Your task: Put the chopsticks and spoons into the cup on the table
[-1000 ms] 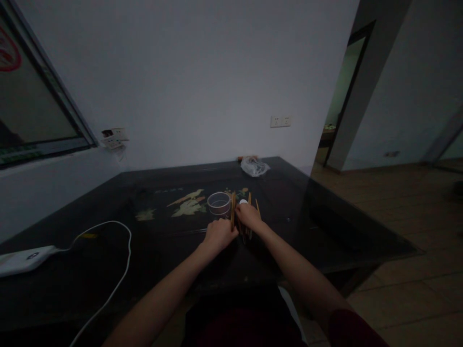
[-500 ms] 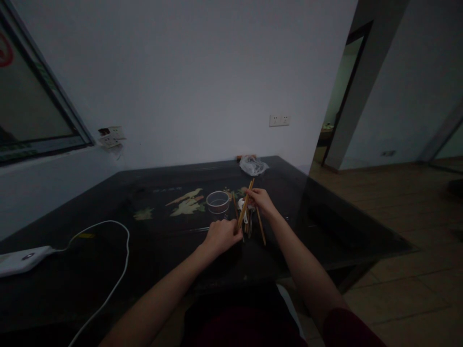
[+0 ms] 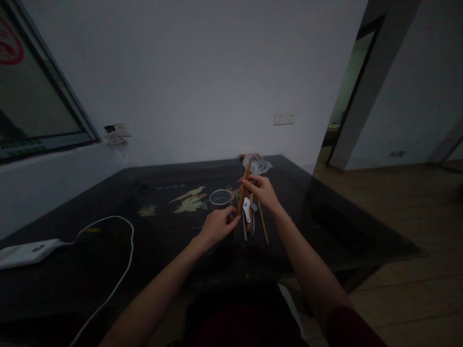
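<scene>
Several wooden chopsticks (image 3: 243, 196) stand tilted between my hands, above the dark table. My left hand (image 3: 219, 224) pinches their lower ends, while my right hand (image 3: 262, 191) grips them nearer the top. Under and beside my right hand lie a white-handled utensil (image 3: 246, 209), a metal spoon (image 3: 253, 212) and more chopsticks. One loose chopstick (image 3: 264, 223) lies apart to the right. Just beyond my left hand sits a round clear plastic container (image 3: 220, 197); its lower part is hidden by that hand.
The black table (image 3: 162, 260) has a painted bird-and-flower pattern. A crumpled clear plastic bag (image 3: 257, 164) lies at its far edge by the wall. To the left is a white power strip (image 3: 32, 253) with a white cable (image 3: 131, 246) curving toward me.
Both hands have risen slightly with the chopsticks, which now stand higher and more upright. The white-handled utensil and spoon below show more fully. The view has shifted a little left.
</scene>
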Available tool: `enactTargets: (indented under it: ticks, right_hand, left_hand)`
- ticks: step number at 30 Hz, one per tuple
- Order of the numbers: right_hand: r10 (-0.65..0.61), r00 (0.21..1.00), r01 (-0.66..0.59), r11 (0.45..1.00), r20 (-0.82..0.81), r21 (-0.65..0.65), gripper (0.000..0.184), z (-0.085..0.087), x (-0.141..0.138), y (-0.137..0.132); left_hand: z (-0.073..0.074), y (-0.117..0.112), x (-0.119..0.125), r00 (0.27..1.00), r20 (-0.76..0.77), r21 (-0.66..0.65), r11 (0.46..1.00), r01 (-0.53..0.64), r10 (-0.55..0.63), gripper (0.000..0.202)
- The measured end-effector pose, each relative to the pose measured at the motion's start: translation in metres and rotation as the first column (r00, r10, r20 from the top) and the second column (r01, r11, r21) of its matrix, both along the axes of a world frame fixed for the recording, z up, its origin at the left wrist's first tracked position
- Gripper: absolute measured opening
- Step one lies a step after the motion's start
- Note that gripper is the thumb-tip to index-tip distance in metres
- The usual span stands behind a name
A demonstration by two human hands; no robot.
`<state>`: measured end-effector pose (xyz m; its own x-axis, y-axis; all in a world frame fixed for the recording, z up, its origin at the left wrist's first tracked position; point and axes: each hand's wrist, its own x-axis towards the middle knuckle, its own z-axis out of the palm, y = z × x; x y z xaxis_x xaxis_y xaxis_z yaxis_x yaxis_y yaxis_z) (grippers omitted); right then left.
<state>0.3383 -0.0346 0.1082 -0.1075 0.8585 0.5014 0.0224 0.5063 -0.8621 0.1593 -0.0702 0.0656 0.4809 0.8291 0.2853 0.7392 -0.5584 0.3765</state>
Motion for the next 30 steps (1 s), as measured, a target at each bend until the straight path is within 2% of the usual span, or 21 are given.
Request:
enactTargets:
  ticks: [4, 10, 18, 23, 30]
  right_hand:
    - [0.051, 0.984, -0.065, 0.995, 0.170, 0.076, 0.032, 0.009, -0.013, -0.012]
    - [-0.010, 0.935, -0.050, 0.986, 0.353, 0.160, 0.023, 0.012, -0.020, -0.020]
    - [0.007, 0.908, -0.070, 0.988, 0.419, 0.136, 0.022, 0.011, -0.020, -0.027]
    - [-0.003, 0.902, -0.056, 0.991, 0.431, 0.125, 0.022, 0.008, -0.019, -0.029]
    - [-0.048, 0.926, -0.007, 0.990, 0.375, 0.144, 0.020, 0.006, -0.020, -0.032]
  left_hand:
    - [0.003, 0.004, -0.005, 0.991, 0.133, 0.017, 1.000, 0.002, -0.004, 0.025]
    - [0.005, 0.005, -0.007, 0.976, 0.213, 0.033, 0.999, 0.039, -0.045, 0.029]
    - [0.005, 0.006, -0.010, 0.975, 0.198, 0.029, 0.995, 0.094, -0.098, 0.033]
    - [0.007, 0.009, -0.012, 0.959, 0.234, -0.033, 0.984, 0.174, -0.162, 0.030]
    - [0.011, 0.008, -0.013, 0.961, 0.239, -0.109, 0.980, 0.167, -0.137, 0.031]
